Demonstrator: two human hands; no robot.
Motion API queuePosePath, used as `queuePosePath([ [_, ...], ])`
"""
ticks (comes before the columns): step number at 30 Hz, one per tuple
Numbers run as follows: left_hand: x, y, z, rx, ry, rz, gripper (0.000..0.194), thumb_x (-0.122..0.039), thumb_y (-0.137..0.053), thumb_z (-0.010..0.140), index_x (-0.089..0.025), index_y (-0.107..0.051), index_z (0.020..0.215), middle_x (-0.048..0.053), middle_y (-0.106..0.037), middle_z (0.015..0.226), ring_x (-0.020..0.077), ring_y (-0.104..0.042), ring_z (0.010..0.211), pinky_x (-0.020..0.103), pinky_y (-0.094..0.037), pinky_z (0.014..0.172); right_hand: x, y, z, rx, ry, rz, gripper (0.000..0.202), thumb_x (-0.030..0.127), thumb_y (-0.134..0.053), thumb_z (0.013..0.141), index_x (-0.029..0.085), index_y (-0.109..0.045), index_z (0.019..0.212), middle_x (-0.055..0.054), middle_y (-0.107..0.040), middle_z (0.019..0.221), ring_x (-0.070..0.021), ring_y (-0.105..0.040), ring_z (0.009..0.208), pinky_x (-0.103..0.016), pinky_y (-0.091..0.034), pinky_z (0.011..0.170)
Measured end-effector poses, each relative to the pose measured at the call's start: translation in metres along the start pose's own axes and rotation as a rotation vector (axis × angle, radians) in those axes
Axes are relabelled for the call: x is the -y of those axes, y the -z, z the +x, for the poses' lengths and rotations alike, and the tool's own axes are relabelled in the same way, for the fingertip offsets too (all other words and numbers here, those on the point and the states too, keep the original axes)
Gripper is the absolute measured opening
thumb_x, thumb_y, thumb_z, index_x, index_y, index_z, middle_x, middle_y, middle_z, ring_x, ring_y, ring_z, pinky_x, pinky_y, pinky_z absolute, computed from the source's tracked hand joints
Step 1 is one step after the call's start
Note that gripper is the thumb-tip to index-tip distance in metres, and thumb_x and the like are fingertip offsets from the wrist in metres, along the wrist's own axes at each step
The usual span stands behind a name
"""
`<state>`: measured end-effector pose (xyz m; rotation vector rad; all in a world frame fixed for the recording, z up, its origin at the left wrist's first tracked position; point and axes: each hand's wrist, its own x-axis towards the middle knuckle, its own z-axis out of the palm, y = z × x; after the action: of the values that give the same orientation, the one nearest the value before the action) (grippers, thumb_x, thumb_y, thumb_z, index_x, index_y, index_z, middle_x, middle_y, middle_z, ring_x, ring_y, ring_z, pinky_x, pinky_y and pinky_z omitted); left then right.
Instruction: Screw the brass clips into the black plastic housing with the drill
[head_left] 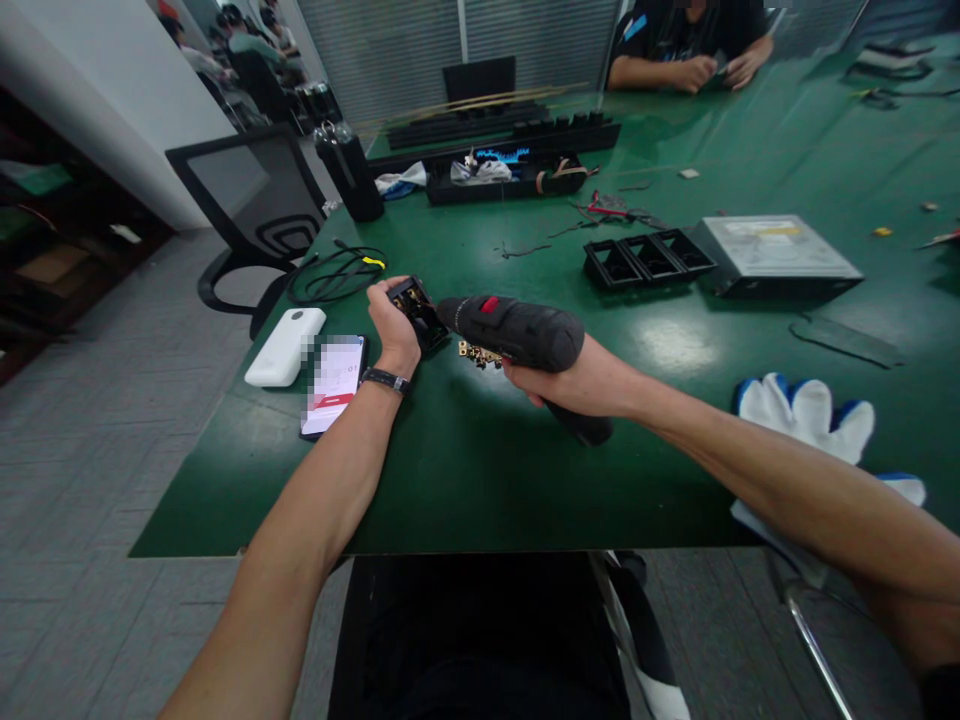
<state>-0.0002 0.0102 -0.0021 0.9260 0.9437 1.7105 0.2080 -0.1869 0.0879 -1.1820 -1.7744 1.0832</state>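
A black cordless drill with a red switch is gripped in my right hand, its body pointing left. My left hand, closed, holds a small black plastic frame with brass-coloured bits inside it. The drill's tip meets or nearly meets this frame; whether it touches I cannot tell. Below the drill, a pile of small brass-coloured pieces lies on the green table, partly hidden by the tool and my right hand.
Left of my forearm lie a phone and a white box-like device, with a coiled black cable behind. A black three-bay frame, a metal case and white-blue gloves are rightward. Another person's hands are across the table.
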Motion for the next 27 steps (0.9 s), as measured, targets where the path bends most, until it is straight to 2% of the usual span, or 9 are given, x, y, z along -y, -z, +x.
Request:
queuePosePath([
  [10,-0.0001,-0.0005,0.0006,-0.009,0.021,0.005,0.042,-0.058,-0.044,0.091,-0.021,-0.063,0.09,0.004,-0.07,0.084,0.0163,-0.066,0.068,0.027,-0.053,0.064,0.0005,0.0014,0.0015,0.008,0.016,-0.042,0.041,0.01,-0.064,0.082,0.016,-0.069,0.122,0.005,-0.062,0.061,-0.0126,-0.056,0.049,-0.023,-0.045,0.047],
  [15,-0.0008,-0.0009,0.0,-0.003,0.011,0.01,0.043,-0.06,-0.043,0.092,-0.022,-0.062,0.091,0.004,-0.07,0.085,0.0176,-0.067,0.069,0.029,-0.053,0.065,0.0015,0.0004,0.0006,0.007,0.025,-0.024,0.052,0.011,-0.065,0.083,0.017,-0.066,0.134,0.006,-0.063,0.066,-0.0116,-0.055,0.049,-0.023,-0.045,0.047],
  [20,-0.0005,0.0,0.0008,0.007,0.022,0.002,0.042,-0.06,-0.045,0.093,-0.022,-0.063,0.092,0.004,-0.07,0.086,0.018,-0.067,0.069,0.029,-0.054,0.065,-0.0001,0.0003,0.0006,0.014,-0.005,0.026,0.041,0.01,-0.066,0.082,0.017,-0.068,0.122,0.006,-0.062,0.063,-0.0119,-0.056,0.05,-0.023,-0.046,0.048],
  [27,-0.0007,0.0001,-0.0007,-0.009,0.018,0.009,0.042,-0.057,-0.044,0.095,-0.021,-0.065,0.091,0.004,-0.071,0.085,0.0163,-0.067,0.07,0.027,-0.053,0.064,0.0021,0.0007,0.0007,0.011,-0.003,-0.005,0.049,0.008,-0.064,0.082,0.015,-0.068,0.13,0.006,-0.063,0.062,-0.0112,-0.053,0.048,-0.023,-0.046,0.048],
])
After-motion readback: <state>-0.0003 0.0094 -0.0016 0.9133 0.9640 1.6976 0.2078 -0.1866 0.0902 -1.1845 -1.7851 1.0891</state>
